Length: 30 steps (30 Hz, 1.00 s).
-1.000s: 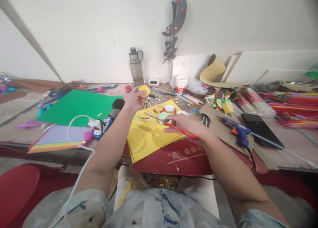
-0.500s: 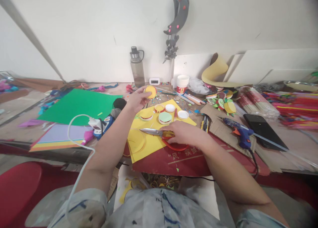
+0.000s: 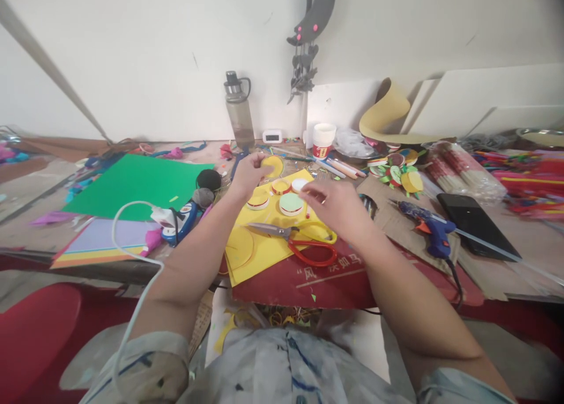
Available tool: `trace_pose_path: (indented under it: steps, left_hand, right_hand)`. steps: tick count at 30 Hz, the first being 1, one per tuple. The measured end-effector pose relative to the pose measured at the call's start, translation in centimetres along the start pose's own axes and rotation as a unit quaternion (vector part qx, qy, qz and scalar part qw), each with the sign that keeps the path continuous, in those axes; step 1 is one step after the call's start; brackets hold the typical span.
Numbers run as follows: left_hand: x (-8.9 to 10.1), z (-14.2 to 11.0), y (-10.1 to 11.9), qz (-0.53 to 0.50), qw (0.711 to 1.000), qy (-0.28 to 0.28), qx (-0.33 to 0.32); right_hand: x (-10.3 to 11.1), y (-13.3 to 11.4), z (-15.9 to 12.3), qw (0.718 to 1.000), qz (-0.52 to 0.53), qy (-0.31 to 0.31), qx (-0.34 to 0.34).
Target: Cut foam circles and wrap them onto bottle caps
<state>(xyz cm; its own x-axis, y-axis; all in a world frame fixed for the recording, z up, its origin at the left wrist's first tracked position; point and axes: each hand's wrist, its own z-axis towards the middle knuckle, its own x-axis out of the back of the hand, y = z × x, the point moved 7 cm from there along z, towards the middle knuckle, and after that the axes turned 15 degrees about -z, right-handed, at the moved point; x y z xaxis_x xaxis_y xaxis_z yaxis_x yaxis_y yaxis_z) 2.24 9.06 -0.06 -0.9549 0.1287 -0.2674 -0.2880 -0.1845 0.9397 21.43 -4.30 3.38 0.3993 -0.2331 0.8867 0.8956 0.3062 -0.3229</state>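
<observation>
My left hand [image 3: 247,174] is closed on a yellow paper disc [image 3: 274,167], held up over the far edge of the yellow paper [image 3: 240,269]. My right hand [image 3: 337,207] hovers over the paper's right side, fingers half bent and apart, close to a small white disc [image 3: 298,185]. Beneath the hands sit a round piece with a pale green top [image 3: 291,203], a yellow-topped one [image 3: 258,201] and a red-and-yellow ring [image 3: 281,186]. Scissors [image 3: 282,231] with red and yellow handles lie nearer me, touched by neither hand.
To the right are a blue glue gun [image 3: 436,236] on cardboard, a black phone [image 3: 478,225] and finished-looking paper pieces [image 3: 396,175]. A bottle [image 3: 239,113] and paper cups [image 3: 324,140] stand along the wall. Green sheet [image 3: 141,187] and a white cable [image 3: 141,310] lie left.
My right hand has let go of the scissors and moved up and away to the small discs. The left hand still holds the yellow disc, slightly turned. The camera view has shifted a little.
</observation>
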Motion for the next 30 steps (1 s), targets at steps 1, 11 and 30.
trace_pose_path:
  steps: [1, 11, 30]
  left_hand:
    - [0.3, 0.2, 0.1, -0.002, 1.0, 0.014, -0.012]
    - [1.8, 0.6, 0.2, -0.111, 0.989, 0.098, -0.018]
    - [-1.1, -0.6, -2.0, -0.172, 0.976, 0.046, 0.128]
  right_hand:
    - [0.6, 0.7, 0.2, 0.999, 0.01, 0.039, -0.012]
    - [-0.4, 5.1, 2.2, 0.989, 0.002, 0.138, -0.042]
    - [-6.2, 6.9, 6.7, 0.984, -0.173, -0.027, -0.031]
